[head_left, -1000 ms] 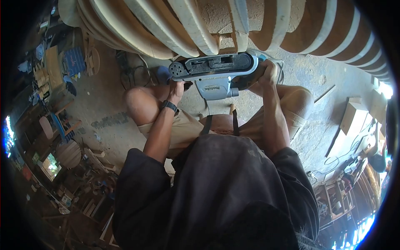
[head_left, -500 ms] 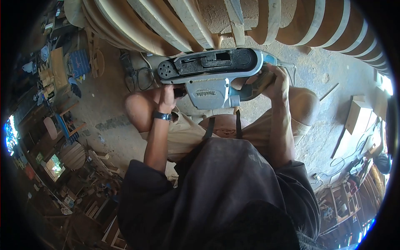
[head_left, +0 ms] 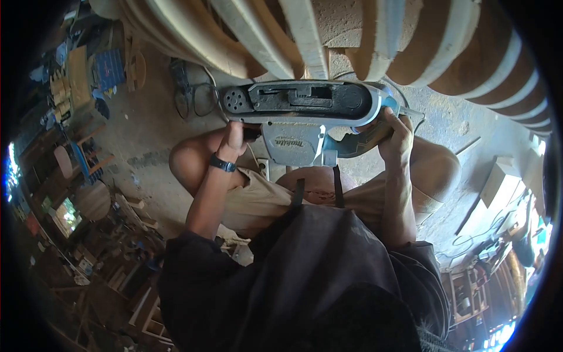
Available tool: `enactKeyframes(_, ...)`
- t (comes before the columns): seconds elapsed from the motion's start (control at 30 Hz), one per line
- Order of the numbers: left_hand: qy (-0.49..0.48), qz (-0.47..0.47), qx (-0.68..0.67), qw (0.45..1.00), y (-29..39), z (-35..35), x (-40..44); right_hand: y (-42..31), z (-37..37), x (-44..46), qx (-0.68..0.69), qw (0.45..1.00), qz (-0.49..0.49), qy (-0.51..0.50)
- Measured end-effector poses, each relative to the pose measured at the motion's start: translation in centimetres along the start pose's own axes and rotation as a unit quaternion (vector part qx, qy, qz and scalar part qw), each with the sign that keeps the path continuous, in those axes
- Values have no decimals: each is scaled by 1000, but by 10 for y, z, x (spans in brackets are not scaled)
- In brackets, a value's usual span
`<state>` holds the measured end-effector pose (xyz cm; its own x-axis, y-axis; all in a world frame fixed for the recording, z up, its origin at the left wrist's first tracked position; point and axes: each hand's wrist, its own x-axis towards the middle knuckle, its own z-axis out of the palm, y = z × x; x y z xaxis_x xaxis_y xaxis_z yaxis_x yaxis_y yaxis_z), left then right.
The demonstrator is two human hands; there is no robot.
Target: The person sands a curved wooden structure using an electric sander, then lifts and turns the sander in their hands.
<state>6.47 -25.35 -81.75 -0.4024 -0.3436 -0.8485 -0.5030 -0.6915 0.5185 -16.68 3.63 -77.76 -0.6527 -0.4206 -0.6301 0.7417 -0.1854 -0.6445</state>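
Observation:
A blue and grey belt sander [head_left: 291, 141] is held sideways in front of my knees, its black side facing up. My left hand [head_left: 235, 141] grips the black front handle, the fingers partly hidden beneath the body. Around the rear handle at the other end, my right hand [head_left: 396, 134] is closed. Just beyond the sander stand curved wooden ribs [head_left: 309, 35] with pale edges. The sander's belt side faces these ribs, very near their ends; whether it touches them I cannot tell.
A power cord [head_left: 205, 97] lies coiled on the concrete floor [head_left: 143, 132] at left. Pale boards [head_left: 495, 188] lie at right. Scattered wood pieces and tools fill the far left, with a blue folded thing [head_left: 109, 69] among them. I sit on a round wooden seat [head_left: 319, 185].
The sander and both hands sit slightly lower in view, shifted a little right. The ribs reach further down into view, and the surroundings have shifted slightly with my head.

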Motion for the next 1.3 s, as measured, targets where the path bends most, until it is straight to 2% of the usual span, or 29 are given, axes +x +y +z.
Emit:
enactKeyframes(0.07,-14,44,11,999,0,-5,5,3,9,2,-34,999,10,24)
enactKeyframes(0.1,-86,43,14,995,0,-19,10,8,7,6,-9,1000,3,11)
enactKeyframes(0.2,-40,107,33,993,-9,-14,22,20,1,16,26,1000,0,-11)
enactKeyframes(0.33,-97,97,28,990,-18,-22,38,46,-20,32,-43,998,-29,33)
enactKeyframes(0.47,-29,104,63,992,-26,-12,54,44,-11,41,85,996,23,7)
enactKeyframes(0.53,-44,105,70,991,-30,-19,65,43,-10,40,135,990,41,-4)
enactKeyframes(0.6,-159,33,28,986,-36,-35,80,44,-12,39,138,989,40,-16)
enactKeyframes(0.63,-162,36,29,986,-38,-35,81,44,-15,39,132,990,35,-21)
enactKeyframes(0.77,-117,57,-6,992,-14,-20,37,44,-26,33,102,992,-12,-72)
enactKeyframes(0.87,-101,75,-47,991,4,-8,-2,26,-10,14,79,994,-28,-64)
enactKeyframes(0.93,-190,80,-105,973,16,-10,-17,12,6,0,91,995,-18,-23)
enactKeyframes(1.0,-194,101,-62,974,10,-22,-14,0,13,-13,68,997,-24,-15)
enactKeyframes(1.07,-298,141,-64,942,9,-28,-17,-7,19,-25,42,999,-29,-9)
enactKeyframes(1.13,-288,158,-41,944,10,-22,-22,-12,26,-32,61,998,-31,8)
enactKeyframes(1.23,-278,135,-82,947,7,-17,-20,-9,22,-30,51,998,-31,10)
enactKeyframes(1.3,-178,166,-64,968,3,-11,-21,0,17,-24,61,998,-22,17)
